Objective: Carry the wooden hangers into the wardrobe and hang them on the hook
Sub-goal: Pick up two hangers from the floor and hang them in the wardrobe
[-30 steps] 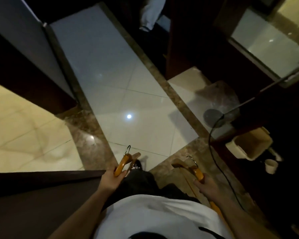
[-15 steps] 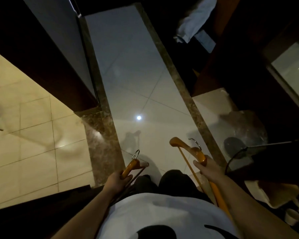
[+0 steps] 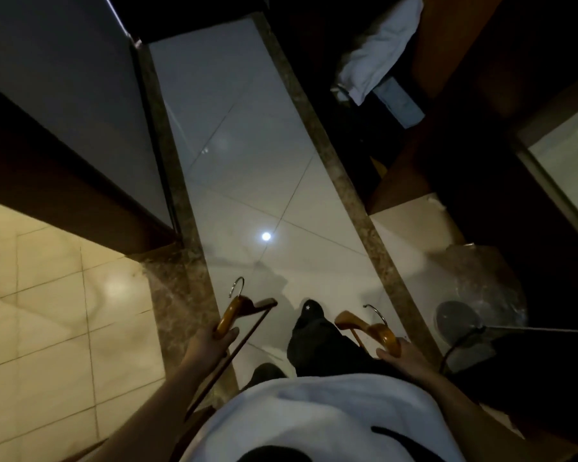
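While a person in a white top stands over a pale, glossy tiled floor, each bare hand carries one wooden hanger low at the hip. Their left hand is wrapped around the shoulder of an orange-brown hanger, its metal hook pointing up and away from the body and its thin dark crossbar slanting down past the forearm. Their right hand is closed on the neck of a second wooden hanger, whose silver hook curls above the fingers while one wooden arm juts toward the person's dark trouser leg. A black shoe is planted on the tile between the two hangers. Brown marble strips border the walkway on both sides. To the left lies a cream tiled area beside a dark wall panel. To the right stands dark wooden furniture, with a white cloth draped near the top and a black cable running across the floor.
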Action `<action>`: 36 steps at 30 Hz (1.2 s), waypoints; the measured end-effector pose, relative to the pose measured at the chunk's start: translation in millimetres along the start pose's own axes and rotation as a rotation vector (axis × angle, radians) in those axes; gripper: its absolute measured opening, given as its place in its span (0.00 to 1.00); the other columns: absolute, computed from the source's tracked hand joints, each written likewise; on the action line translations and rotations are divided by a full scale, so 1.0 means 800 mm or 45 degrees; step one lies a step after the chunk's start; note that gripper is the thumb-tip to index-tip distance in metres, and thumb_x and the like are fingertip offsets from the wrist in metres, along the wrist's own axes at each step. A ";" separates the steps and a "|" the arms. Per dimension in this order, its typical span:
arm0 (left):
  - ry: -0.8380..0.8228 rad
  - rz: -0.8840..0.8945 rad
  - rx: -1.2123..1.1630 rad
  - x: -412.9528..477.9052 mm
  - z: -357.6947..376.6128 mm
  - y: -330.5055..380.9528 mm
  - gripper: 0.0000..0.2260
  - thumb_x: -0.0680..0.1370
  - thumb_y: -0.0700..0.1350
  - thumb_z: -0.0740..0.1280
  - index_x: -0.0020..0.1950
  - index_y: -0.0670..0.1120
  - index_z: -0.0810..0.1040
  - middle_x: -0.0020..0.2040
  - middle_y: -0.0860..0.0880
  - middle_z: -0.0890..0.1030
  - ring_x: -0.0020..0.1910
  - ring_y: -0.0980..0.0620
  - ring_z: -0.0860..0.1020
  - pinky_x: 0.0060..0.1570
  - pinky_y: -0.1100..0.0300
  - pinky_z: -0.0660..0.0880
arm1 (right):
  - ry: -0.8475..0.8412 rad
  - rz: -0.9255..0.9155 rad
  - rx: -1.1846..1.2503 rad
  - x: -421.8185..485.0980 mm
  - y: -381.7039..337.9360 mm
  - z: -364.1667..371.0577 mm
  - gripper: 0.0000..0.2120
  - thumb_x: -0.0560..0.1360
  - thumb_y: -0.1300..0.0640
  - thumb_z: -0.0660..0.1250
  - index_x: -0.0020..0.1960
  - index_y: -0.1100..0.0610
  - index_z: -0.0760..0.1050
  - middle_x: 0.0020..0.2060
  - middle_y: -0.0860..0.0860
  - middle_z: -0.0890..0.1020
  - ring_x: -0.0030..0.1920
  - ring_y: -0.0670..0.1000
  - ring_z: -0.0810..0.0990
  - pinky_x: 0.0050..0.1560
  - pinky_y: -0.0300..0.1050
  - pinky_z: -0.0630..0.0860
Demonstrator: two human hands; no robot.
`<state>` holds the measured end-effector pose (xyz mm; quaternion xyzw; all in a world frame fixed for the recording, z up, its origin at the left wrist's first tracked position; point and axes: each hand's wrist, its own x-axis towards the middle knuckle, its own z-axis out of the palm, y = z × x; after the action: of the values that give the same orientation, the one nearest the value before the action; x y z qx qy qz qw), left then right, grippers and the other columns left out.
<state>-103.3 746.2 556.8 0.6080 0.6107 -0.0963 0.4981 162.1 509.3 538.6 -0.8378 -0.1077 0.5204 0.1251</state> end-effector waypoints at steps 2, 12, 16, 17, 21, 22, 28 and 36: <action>0.039 0.018 -0.010 0.024 -0.008 0.038 0.05 0.77 0.47 0.65 0.42 0.52 0.71 0.36 0.46 0.76 0.33 0.51 0.76 0.31 0.62 0.72 | -0.015 0.003 -0.057 0.021 -0.019 -0.028 0.11 0.76 0.53 0.64 0.52 0.60 0.70 0.47 0.53 0.76 0.46 0.51 0.74 0.51 0.45 0.71; 0.132 0.026 -0.088 0.114 -0.048 0.145 0.04 0.77 0.48 0.65 0.46 0.48 0.74 0.38 0.45 0.77 0.36 0.49 0.77 0.38 0.57 0.74 | 0.007 -0.096 -0.035 0.112 -0.185 -0.141 0.19 0.76 0.51 0.64 0.63 0.58 0.68 0.48 0.55 0.76 0.48 0.54 0.76 0.53 0.51 0.77; 0.105 -0.035 -0.113 0.155 -0.074 0.156 0.04 0.77 0.47 0.65 0.47 0.47 0.74 0.40 0.43 0.78 0.37 0.48 0.77 0.37 0.58 0.74 | 0.004 -0.221 -0.014 0.148 -0.281 -0.170 0.20 0.77 0.52 0.63 0.65 0.59 0.67 0.50 0.55 0.76 0.48 0.54 0.76 0.44 0.44 0.74; 0.094 -0.036 -0.103 0.169 -0.083 0.159 0.05 0.77 0.47 0.65 0.48 0.46 0.75 0.40 0.44 0.78 0.38 0.48 0.77 0.37 0.58 0.74 | 0.021 -0.251 0.007 0.156 -0.305 -0.176 0.20 0.76 0.52 0.64 0.65 0.59 0.68 0.51 0.57 0.77 0.50 0.55 0.76 0.48 0.48 0.75; 0.047 -0.052 -0.031 0.233 -0.129 0.176 0.06 0.77 0.47 0.66 0.49 0.45 0.74 0.40 0.44 0.78 0.38 0.48 0.76 0.42 0.54 0.74 | 0.078 -0.300 0.055 0.188 -0.384 -0.188 0.19 0.76 0.53 0.65 0.64 0.59 0.69 0.53 0.58 0.77 0.55 0.58 0.77 0.59 0.58 0.74; 0.042 -0.057 -0.014 0.251 -0.144 0.182 0.07 0.77 0.48 0.66 0.49 0.45 0.74 0.41 0.44 0.78 0.38 0.47 0.76 0.43 0.53 0.75 | 0.086 -0.297 0.066 0.196 -0.400 -0.190 0.20 0.76 0.52 0.65 0.65 0.59 0.68 0.54 0.58 0.77 0.56 0.58 0.76 0.60 0.57 0.74; -0.050 0.001 -0.007 0.345 -0.236 0.247 0.09 0.77 0.47 0.65 0.51 0.42 0.75 0.40 0.43 0.78 0.38 0.47 0.76 0.39 0.55 0.73 | 0.098 -0.224 0.153 0.220 -0.467 -0.194 0.23 0.76 0.52 0.65 0.68 0.58 0.65 0.57 0.59 0.75 0.56 0.57 0.75 0.56 0.52 0.73; -0.063 0.174 -0.062 0.443 -0.310 0.360 0.07 0.77 0.43 0.66 0.51 0.41 0.75 0.38 0.40 0.77 0.36 0.43 0.76 0.40 0.51 0.74 | 0.107 -0.002 0.276 0.252 -0.481 -0.193 0.20 0.77 0.56 0.64 0.65 0.64 0.65 0.45 0.56 0.74 0.36 0.47 0.72 0.27 0.33 0.69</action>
<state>99.5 1224.1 560.6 0.6334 0.5575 -0.0623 0.5330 369.2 920.8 557.6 -0.8403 -0.0462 0.4934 0.2197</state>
